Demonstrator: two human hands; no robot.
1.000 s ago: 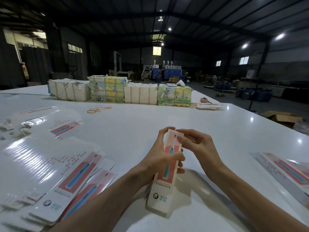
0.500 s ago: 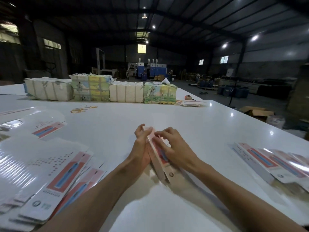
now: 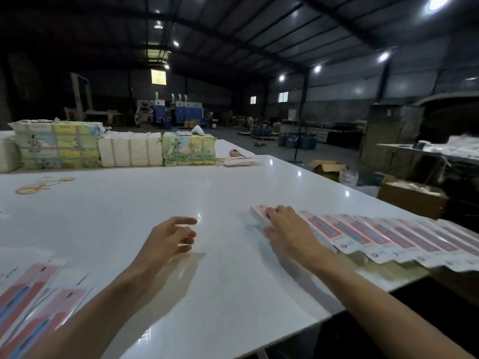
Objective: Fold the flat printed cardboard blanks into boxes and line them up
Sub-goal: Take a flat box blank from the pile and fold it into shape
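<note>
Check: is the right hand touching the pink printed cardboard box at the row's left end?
Touching. The head view shows the right hand resting flat on top of the pink printed cardboard box, with no gap between them.

We look across a glossy white desk [image 3: 233,193] into a dim warehouse hall with a dark pitched roof [image 3: 233,29] on steel beams, where round ceiling lamps [image 3: 438,2] shine and mirror as glints on the desk. On the grey far wall we see two small bright windows [image 3: 283,97] and a lit yellowish panel [image 3: 158,76] higher up to the left, with blue machines [image 3: 185,112] below it and blue barrels [image 3: 298,141] standing on the grey floor [image 3: 337,154]. To the right of the desk open cardboard boxes [image 3: 327,168] sit on the floor, and beyond them a second desk [image 3: 427,151] carries pale clutter we cannot make out.
</note>
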